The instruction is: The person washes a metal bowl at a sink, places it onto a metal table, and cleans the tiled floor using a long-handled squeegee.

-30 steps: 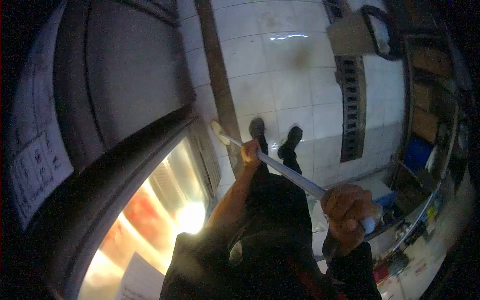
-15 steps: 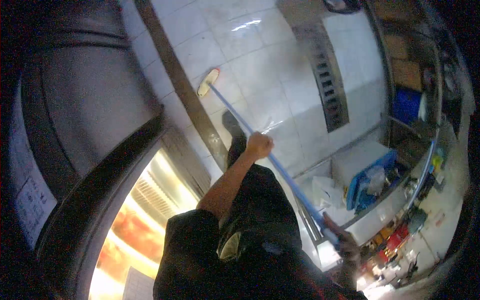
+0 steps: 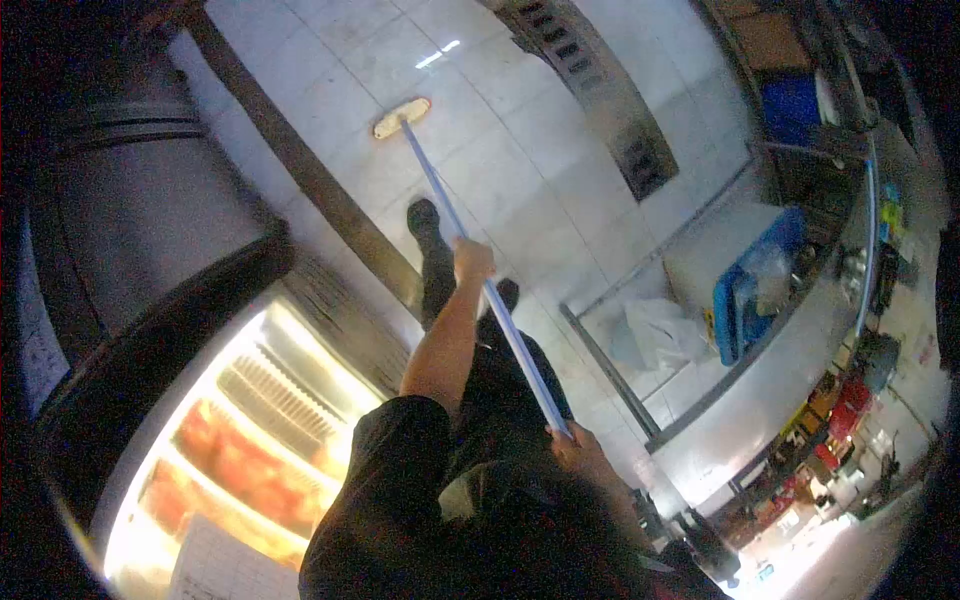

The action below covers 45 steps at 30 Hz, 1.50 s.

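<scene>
A long-handled floor brush (image 3: 428, 172) slants across the view, its cream oval head (image 3: 402, 118) resting on the pale floor tiles at upper middle. My left hand (image 3: 474, 262) is closed around the middle of its blue handle, with the arm stretched forward. Nearer my body, my right hand (image 3: 575, 447) grips the handle by its upper end. My dark shoe (image 3: 423, 217) stands on the tiles left of the handle.
On the left is a lit display case (image 3: 250, 430) with reddish contents. A slotted floor drain (image 3: 600, 95) crosses the upper right. A steel counter (image 3: 740, 450) curves along the right, with a blue-lidded white box (image 3: 715, 250) and a white plastic bag (image 3: 660, 330) by it.
The brush head has moved farther forward and turned more crosswise. My right hand has come in from the right, and the handle stands steeper. The view has shifted too.
</scene>
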{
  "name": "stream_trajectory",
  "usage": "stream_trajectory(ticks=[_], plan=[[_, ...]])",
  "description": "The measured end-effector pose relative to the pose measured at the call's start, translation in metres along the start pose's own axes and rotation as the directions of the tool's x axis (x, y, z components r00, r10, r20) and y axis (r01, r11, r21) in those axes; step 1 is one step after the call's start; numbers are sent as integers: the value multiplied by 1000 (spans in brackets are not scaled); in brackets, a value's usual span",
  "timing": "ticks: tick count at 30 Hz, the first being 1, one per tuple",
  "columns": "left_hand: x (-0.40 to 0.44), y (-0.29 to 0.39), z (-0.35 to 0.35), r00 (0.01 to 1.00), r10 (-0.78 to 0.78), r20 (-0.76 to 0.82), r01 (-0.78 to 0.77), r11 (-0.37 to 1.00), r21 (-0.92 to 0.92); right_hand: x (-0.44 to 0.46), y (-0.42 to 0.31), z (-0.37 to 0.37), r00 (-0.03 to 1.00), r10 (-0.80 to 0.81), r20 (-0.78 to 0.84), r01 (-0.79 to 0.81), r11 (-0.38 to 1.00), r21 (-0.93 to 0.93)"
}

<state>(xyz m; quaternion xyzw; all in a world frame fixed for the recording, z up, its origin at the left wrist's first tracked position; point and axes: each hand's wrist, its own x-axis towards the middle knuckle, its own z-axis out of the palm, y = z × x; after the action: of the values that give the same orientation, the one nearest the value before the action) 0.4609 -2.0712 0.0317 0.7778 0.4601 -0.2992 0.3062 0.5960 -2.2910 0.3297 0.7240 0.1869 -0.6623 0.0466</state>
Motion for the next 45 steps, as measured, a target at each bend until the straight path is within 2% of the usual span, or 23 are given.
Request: stream_trajectory(ticks=[8,9,10,11,12,13,16,17,18,19,22,24,25,27,28,29,30,31,32,33,37,41,45], plan=[[-137,303,194,988,-69,139,147,707,-691,-164,150,-77,962,255,-93,-270,932,-242],[-140,317,201,978,-25,209,211,116,-971,-169,146,-82,958,272,-95,-287,920,-267],[-145,319,203,973,92,212,218,-664,-715,-173,141,-85,953,288,-93,-303,908,-289],[-143,315,208,980,198,9,196,-959,-203,-168,136,-88,953,290,-89,-303,900,-313],[-134,299,205,930,297,-218,341,-919,199,-161,127,-87,954,288,-82,-298,894,-335],[-112,278,203,925,247,-288,330,-900,286,-147,112,-86,959,272,-76,-281,891,-358],[43,215,325,940,-300,164,-282,-951,-124,-90,62,-68,976,209,-56,-213,884,-416],[30,144,256,927,-372,42,-262,-726,-636,-67,44,-58,979,196,-50,-198,878,-435],[16,74,191,896,-429,-118,-129,3,-992,-44,34,-45,995,98,-17,-95,888,-450],[21,22,159,866,-464,-186,-85,229,-970,-20,33,-31,993,-108,36,112,873,-474],[26,-75,128,883,-469,-14,-102,-163,-981,1,-1,6,900,-426,91,416,778,-470],[62,-74,210,819,-300,-489,-94,771,-630,6,58,12,940,-273,203,340,785,-518],[38,-51,206,843,-343,-414,16,786,-618,9,88,14,947,-193,256,306,779,-547],[-29,33,198,794,-604,-67,275,455,-847,-80,-33,-16,971,238,31,-225,947,-229],[-62,76,192,718,-684,130,384,233,-893,-96,35,-14,981,188,-36,-191,938,-290],[-90,111,186,651,-696,301,462,50,-885,-115,97,-4,912,-385,-142,243,787,-567],[-113,137,178,596,-672,439,525,-89,-847,-125,100,-6,889,-449,-86,298,712,-636],[-125,152,183,661,-584,471,593,23,-805,-135,102,-9,859,-510,-30,348,627,-697],[-141,132,126,672,-451,587,631,-64,-773,-150,54,-19,996,-87,29,87,804,-589],[-146,96,60,673,-305,674,668,-140,-731,-149,18,-24,933,333,137,-228,841,-491],[-40,-8,128,805,-558,203,368,202,-908,-57,-22,20,1000,-26,-13,19,930,-367],[14,-85,124,866,-499,-32,240,472,-848,-24,-72,46,985,168,47,-153,959,-240],[-76,30,136,813,-573,101,325,303,-896,-90,-42,29,978,198,57,-174,943,-283]])
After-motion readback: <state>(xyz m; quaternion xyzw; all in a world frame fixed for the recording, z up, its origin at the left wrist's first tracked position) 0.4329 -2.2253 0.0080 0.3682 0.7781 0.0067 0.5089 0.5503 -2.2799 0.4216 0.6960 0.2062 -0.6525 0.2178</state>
